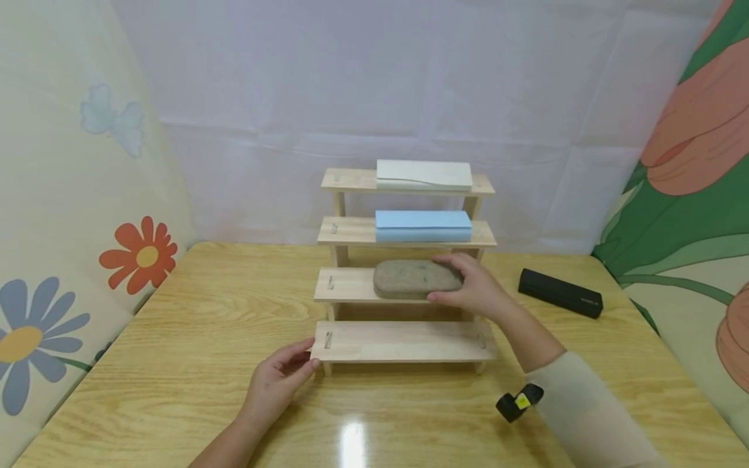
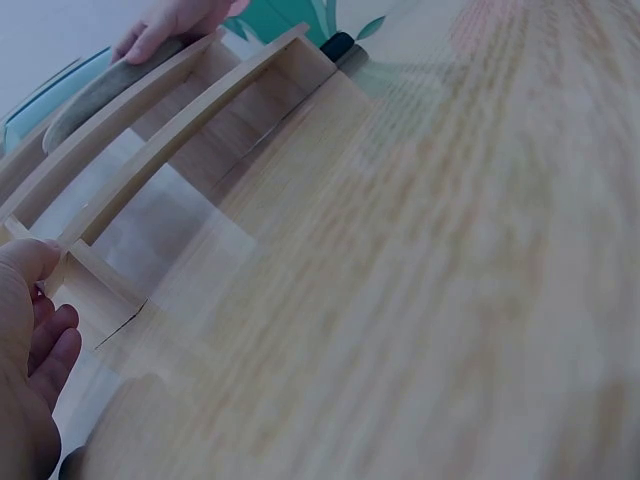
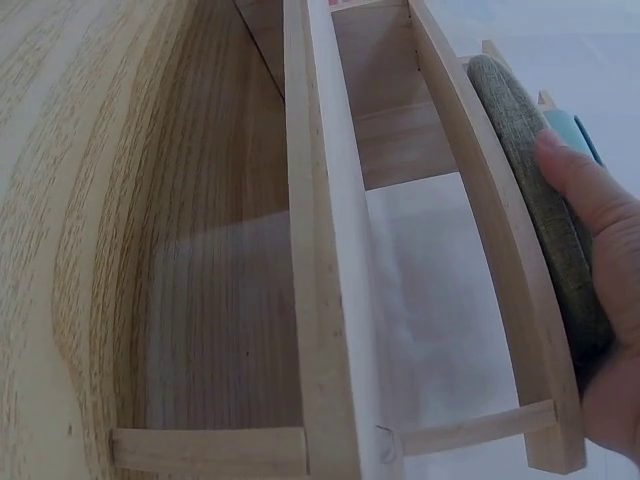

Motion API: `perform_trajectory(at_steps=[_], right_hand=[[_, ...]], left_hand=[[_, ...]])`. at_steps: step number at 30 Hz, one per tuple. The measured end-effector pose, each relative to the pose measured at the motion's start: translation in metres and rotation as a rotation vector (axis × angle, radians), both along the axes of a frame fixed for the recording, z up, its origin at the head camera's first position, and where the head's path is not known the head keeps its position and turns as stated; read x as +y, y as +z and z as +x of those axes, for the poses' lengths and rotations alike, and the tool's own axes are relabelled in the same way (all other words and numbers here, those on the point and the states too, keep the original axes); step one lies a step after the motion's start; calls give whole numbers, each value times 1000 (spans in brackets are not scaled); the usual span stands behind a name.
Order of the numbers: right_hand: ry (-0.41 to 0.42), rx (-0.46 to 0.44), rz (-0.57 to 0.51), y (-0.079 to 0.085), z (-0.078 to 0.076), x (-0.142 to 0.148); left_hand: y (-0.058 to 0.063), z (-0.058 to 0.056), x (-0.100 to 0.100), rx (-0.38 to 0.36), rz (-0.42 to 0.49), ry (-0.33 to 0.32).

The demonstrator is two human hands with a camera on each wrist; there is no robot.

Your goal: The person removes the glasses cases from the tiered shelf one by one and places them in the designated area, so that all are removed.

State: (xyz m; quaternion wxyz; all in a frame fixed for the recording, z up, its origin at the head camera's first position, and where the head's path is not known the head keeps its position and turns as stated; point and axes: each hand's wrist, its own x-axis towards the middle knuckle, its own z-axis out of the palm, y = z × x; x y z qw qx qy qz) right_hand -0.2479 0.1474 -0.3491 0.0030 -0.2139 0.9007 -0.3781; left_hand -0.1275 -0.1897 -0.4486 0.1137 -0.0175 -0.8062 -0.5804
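A tiered wooden rack stands on the table. On its second step from the bottom lies a grey-green, rounded glasses case. My right hand grips that case by its right end, thumb in front and fingers behind; the right wrist view shows the thumb on the case. At the lowest step's left end, my left hand pinches the board's edge between thumb and fingers. In the left wrist view the left thumb touches the board's corner.
A light blue case lies on the step above, and a white case on the top step. To the right, a black case lies on the wooden table. A pale cloth hangs behind.
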Motion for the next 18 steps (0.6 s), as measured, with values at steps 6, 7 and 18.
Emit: perform_trajectory(at_steps=[6, 7, 18], right_hand=[[-29, 29, 41, 1, 0, -4], [-31, 32, 44, 1, -1, -4], [-70, 53, 14, -5, 0, -6]], left_hand=[[1, 0, 0, 0, 1, 4], [1, 0, 0, 1, 3, 3], [-1, -1, 0, -18, 4, 7]])
